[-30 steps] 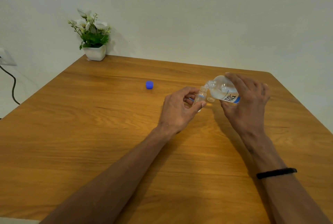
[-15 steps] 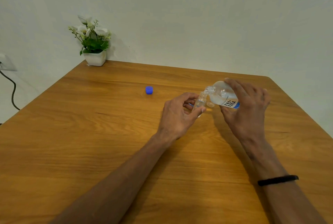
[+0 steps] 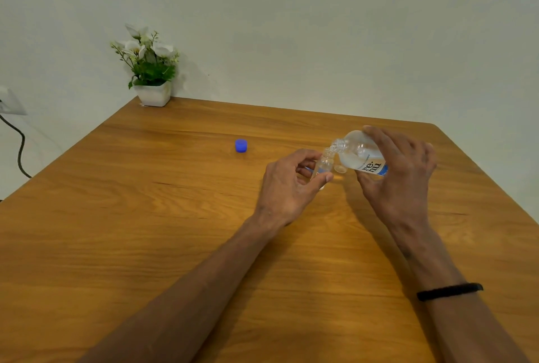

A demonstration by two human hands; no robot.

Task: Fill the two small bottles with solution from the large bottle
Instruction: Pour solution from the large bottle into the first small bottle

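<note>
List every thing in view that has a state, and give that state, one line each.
large bottle: uncapped, tipped with its neck over the small bottle, part full
small bottle: open, roughly upright
left hand: grips the small bottle
right hand: grips the large bottle
blue cap: off, lying alone on the table
clear cap: off, on the table beside the small bottle

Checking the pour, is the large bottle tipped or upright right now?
Tipped. The right hand holds the large bottle nearly on its side, uncapped neck angled down at the small bottle's mouth.
</note>
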